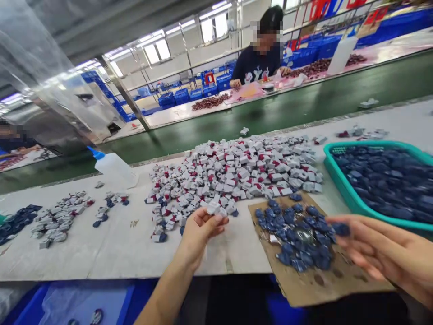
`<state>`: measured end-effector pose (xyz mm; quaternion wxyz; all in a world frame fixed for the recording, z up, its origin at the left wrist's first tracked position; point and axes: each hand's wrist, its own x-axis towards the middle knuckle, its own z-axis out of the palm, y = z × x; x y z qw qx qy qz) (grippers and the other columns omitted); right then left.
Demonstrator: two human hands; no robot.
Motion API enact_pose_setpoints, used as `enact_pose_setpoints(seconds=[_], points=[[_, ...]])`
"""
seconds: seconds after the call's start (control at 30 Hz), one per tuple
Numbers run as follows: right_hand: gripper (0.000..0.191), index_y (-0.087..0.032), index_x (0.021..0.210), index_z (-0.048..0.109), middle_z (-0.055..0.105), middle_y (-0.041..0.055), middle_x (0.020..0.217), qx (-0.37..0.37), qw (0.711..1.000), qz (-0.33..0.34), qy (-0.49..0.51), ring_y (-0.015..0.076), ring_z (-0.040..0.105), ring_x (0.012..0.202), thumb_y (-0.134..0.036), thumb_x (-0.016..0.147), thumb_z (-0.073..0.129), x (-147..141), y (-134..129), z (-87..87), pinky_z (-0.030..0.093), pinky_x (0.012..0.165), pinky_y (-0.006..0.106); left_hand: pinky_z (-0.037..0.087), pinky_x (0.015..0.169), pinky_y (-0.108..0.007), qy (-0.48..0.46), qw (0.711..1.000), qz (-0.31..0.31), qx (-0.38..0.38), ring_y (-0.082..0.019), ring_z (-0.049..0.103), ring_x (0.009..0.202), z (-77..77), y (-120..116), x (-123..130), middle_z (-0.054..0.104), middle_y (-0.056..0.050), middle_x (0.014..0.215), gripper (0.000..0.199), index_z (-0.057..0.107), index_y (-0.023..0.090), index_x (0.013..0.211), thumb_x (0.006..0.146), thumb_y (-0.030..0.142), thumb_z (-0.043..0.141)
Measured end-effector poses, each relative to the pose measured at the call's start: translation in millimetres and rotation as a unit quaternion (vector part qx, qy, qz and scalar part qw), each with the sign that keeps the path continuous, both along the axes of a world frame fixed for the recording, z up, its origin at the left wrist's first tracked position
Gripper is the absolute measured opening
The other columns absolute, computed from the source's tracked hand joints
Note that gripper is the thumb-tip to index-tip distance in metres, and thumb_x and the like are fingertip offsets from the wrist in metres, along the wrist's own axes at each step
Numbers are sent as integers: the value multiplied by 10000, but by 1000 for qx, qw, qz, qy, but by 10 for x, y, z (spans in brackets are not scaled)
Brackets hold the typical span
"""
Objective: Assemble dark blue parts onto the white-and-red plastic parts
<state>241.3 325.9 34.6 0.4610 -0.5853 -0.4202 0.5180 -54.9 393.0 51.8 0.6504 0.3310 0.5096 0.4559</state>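
Note:
My left hand [206, 228] pinches a small light-grey plastic piece [215, 207] at the near edge of a big pile of grey and dark-red pieces [233, 167]. Between the fingers of my right hand [375, 243] is a small dark-blue piece [341, 229], held over the right side of a cardboard sheet [324, 291]. Dark-blue pieces [287, 234] lie heaped on that cardboard around a clear, shiny puddle [304, 234]. The exact kind of these small parts cannot be made out.
A green basket [341, 189] of dark-blue pieces stands at right. A white squeeze bottle [117, 169] with a blue tip stands left of the pile. Smaller heaps [59, 219] lie further left. Beyond the green conveyor belt [209, 131], a person [259, 61] sits at another table.

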Motion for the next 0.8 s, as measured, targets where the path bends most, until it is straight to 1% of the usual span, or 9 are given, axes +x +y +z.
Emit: enact_pose_setpoints(seconds=[0.07,0.13,0.2,0.3,0.4,0.47,0.57,0.67,0.8], points=[[350,-301,1020,687,652,99,798,-68,996,21,60,169,620,607,-456,713,752,-23,12,108,516,487,179,507,559,-132,-30,998,-28,-39,-117,682,705,-88,-232,191,686,-11,738,391,665,135,796,535,335,877],[419,-227,1029,675,645,109,815,-73,996,29,52,178,623,640,-465,697,766,-79,23,220,533,501,201,509,554,-137,-50,995,-64,-64,-125,684,707,-168,-377,348,692,-19,740,367,665,130,779,547,325,873],[476,-179,1023,647,629,87,771,-72,997,26,21,159,604,605,-529,712,732,-147,15,299,520,471,205,520,576,-149,-63,991,-95,-68,-129,682,720,-227,-448,447,705,-32,749,348,663,127,767,562,321,866],[572,-152,1027,614,605,66,740,-74,996,28,-33,159,594,602,-627,714,674,-196,-19,316,502,462,226,534,600,-165,-74,987,-129,-53,-126,674,726,-272,-461,484,717,-40,754,324,661,128,774,586,307,855],[568,-153,1056,587,598,61,760,-38,990,52,-128,156,574,604,-646,774,594,-154,-36,236,486,495,255,543,603,-176,-91,985,-141,-45,-127,671,730,-283,-440,445,715,-34,760,302,655,130,780,613,298,842],[468,-170,1038,568,571,31,712,1,966,92,-240,143,534,568,-596,850,521,-117,-18,167,438,498,257,546,606,-177,-104,984,-140,-42,-122,665,726,-289,-435,424,708,-28,751,287,653,131,777,624,290,836],[279,-199,971,500,491,-22,608,63,908,165,-379,131,466,513,-466,924,437,-109,61,81,339,492,252,542,600,-170,-120,982,-141,-40,-109,646,701,-306,-438,425,694,-23,719,283,649,127,759,620,285,838],[193,-205,882,430,488,-21,606,101,859,230,-445,139,450,517,-381,944,382,-145,174,15,309,515,261,539,588,-170,-133,980,-142,-40,-102,625,674,-328,-443,435,684,-23,701,297,648,123,746,603,291,846],[239,-203,818,402,567,35,762,124,814,272,-498,174,526,642,-356,971,302,-163,276,-63,321,567,280,546,593,-181,-140,979,-140,-43,-109,625,678,-331,-441,423,683,-29,712,295,651,120,755,610,294,841]])
